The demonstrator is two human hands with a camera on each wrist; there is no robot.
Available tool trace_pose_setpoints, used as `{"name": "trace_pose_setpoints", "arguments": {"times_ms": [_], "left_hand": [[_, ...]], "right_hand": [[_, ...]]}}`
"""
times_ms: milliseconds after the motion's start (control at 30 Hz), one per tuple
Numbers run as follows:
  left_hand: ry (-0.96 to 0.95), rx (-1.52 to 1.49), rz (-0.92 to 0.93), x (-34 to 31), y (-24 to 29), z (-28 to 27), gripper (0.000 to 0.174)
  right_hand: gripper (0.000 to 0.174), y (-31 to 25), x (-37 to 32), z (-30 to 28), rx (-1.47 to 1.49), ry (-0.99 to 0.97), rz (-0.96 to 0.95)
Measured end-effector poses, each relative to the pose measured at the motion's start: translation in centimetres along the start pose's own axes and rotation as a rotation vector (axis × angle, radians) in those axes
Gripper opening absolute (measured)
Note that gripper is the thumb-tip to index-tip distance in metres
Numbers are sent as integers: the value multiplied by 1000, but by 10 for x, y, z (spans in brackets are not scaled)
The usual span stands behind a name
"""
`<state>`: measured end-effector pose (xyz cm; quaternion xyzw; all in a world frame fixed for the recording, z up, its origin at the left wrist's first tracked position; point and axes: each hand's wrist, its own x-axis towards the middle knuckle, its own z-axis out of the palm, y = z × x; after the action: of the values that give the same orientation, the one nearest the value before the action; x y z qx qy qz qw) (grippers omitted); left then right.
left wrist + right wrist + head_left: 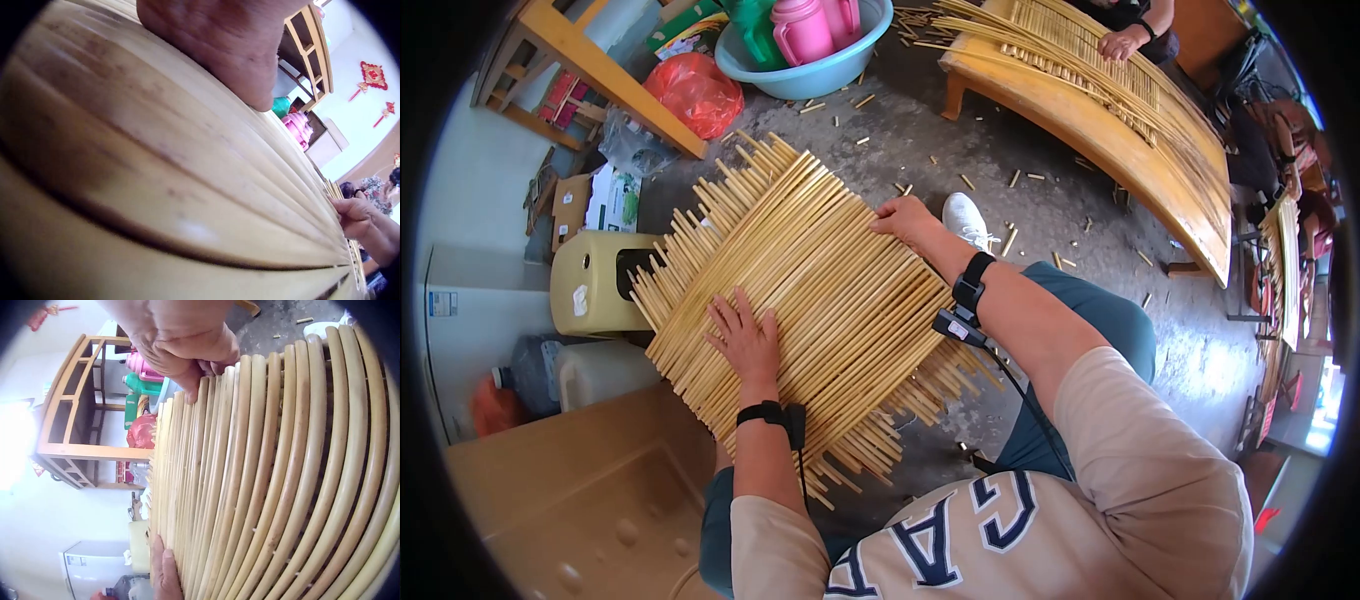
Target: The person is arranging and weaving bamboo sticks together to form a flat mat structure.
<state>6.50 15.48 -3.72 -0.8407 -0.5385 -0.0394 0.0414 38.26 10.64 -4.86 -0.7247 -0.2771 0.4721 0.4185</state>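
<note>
A panel of thin, straight yellow bamboo sticks (830, 260), laid side by side over a crossing layer, lies slanted across the person's lap. Flat on its left part rests the left hand (745, 345), fingers spread over the sticks. At the far right edge, the right hand (910, 222) grips the stick ends. In the right wrist view the right thumb (192, 394) presses on top, while the other fingers are curled at the edge and partly hidden. Uneven stick ends of the lower layer (865, 450) jut out at the near side.
Another person's hand (1122, 42) is over a similar stick panel on a wooden table (1090, 130). Cut stick pieces litter the floor (920, 130). Around the left side stand a blue basin (800, 82), a red plastic bag (695, 95), a wooden frame (615, 75) and a cream container (590, 285).
</note>
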Motion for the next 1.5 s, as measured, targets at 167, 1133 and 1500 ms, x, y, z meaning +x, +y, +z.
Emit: {"name": "trace_pose_setpoints", "arguments": {"times_ms": [167, 1133, 1500], "left_hand": [[49, 20, 12, -1, -1, 2, 61], [-112, -125, 250, -54, 69, -33, 74], [-103, -146, 246, -54, 67, -30, 75]], "right_hand": [[22, 3, 0, -2, -79, -6, -80], [22, -18, -4, -14, 298, -226, 290], [43, -34, -24, -39, 83, -576, 341]]}}
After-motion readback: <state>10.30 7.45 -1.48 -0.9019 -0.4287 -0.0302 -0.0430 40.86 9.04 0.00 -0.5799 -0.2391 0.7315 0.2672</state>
